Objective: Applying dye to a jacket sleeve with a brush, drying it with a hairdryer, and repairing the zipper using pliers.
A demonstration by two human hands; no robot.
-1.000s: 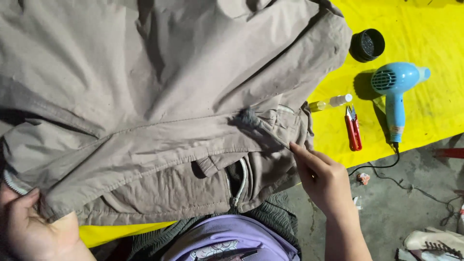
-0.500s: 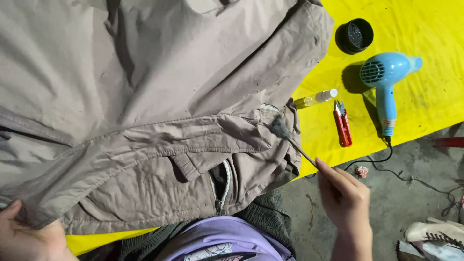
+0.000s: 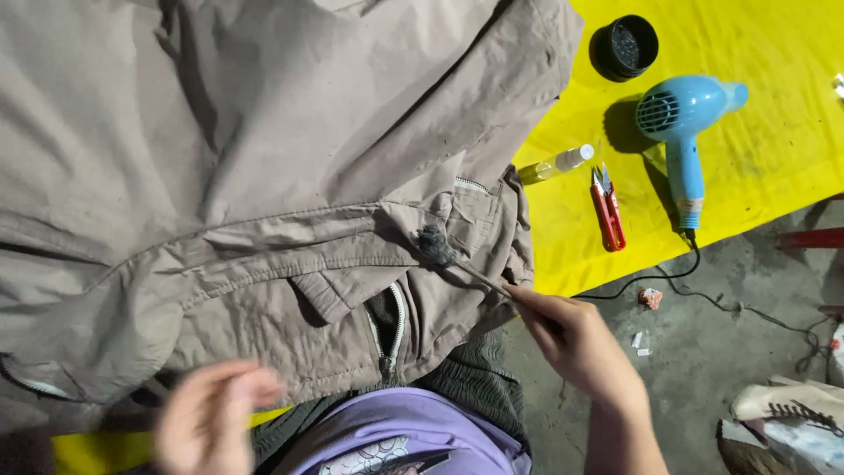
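In the middle of the frame, a taupe jacket point(image 3: 264, 176) lay spread over a yellow sheet point(image 3: 774, 167) and filled the whole left and centre of the view. The right hand point(image 3: 580, 347), at the lower right of centre, held a thin brush point(image 3: 462, 264) by its handle; the fingers point(image 3: 536, 308) were closed around the stick in a pinch, like on a pen. The dark, fluffy head of the brush touched the cloth just beside the chest zipper point(image 3: 391, 321), near a pocket flap.

The left hand point(image 3: 211, 418) was at the bottom left of the frame. It was blurred, the fingers looked spread and loose, and I could not tell if it touched the jacket or held anything; it seemed to hold nothing.

The main risk, in my judgement, was that the cloth was not held flat. With no firm hand on it, the jacket could slide or wrinkle under the brush, and the brush head could then mark a wider place than wanted, or catch on the zipper teeth. The grip was far back on the handle, so the tip could also wobble.

At the upper right of the frame, on the yellow sheet, stood an open black jar point(image 3: 622, 47), a light blue hair dryer point(image 3: 686, 123), a small clear bottle point(image 3: 554, 164) and red thread snips point(image 3: 607, 207). The bottle lay just beside the jacket's edge, so a pull on the cloth could roll it. The dryer's cord point(image 3: 738, 308) ran over the grey floor point(image 3: 703, 378) near the right arm and could be caught.
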